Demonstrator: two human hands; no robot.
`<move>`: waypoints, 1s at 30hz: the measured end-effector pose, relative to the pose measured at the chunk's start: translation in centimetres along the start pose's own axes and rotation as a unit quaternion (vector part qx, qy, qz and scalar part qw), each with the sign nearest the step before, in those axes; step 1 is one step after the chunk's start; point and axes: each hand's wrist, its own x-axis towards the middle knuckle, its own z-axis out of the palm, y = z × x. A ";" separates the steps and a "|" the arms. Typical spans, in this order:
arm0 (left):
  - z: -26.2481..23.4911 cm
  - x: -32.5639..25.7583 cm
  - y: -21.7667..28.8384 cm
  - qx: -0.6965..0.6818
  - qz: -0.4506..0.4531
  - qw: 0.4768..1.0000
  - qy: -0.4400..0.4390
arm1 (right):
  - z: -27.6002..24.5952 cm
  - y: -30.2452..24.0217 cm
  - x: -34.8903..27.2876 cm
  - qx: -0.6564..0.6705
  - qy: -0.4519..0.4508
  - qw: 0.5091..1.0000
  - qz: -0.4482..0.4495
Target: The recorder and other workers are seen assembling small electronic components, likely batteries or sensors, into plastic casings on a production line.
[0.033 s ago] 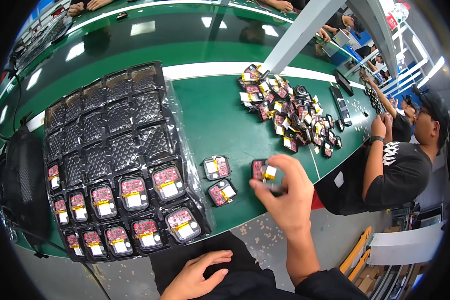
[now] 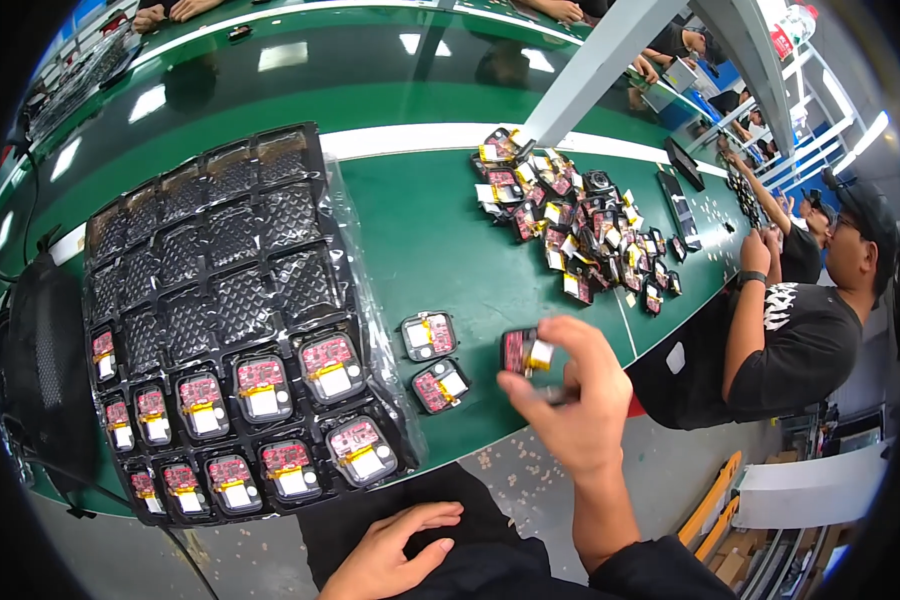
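At the near part of the green table, my right hand (image 2: 577,400) has thumb and forefinger closed around the edges of a small black-cased module (image 2: 516,350). It has a red circuit board, yellow tape and a white block. Two similar modules lie to its left, an upper module (image 2: 428,336) and a lower module (image 2: 440,386). My left hand (image 2: 398,555) rests over my dark-clothed lap, fingers stretched out and holding nothing. On the left, a black compartment tray (image 2: 253,337) has modules in its nearer pockets; its farther pockets show bare textured bottoms.
A heap of similar modules (image 2: 580,225) lies beyond my right hand. A grey metal post (image 2: 610,70) slants up behind it. Black trays (image 2: 678,210) lie farther right. A co-worker in a black shirt (image 2: 800,350) sits at the right. Clear film edges the compartment tray.
The module in my right hand has tilted slightly, and the thumb and forefinger have shifted a little around it. My left hand stays in place.
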 end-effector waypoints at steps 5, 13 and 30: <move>0.2 -0.4 0.7 -0.089 0.003 0.996 0.017 | -3.1 -1.8 -2.2 0.040 -0.053 0.989 -0.130; 1.5 -0.3 1.8 -0.322 0.060 0.944 0.042 | -4.0 -2.4 -4.4 0.147 -0.236 0.942 -0.190; 1.7 -0.7 2.7 -0.152 0.048 0.980 0.117 | -2.5 -2.5 -6.2 0.175 -0.262 0.921 -0.228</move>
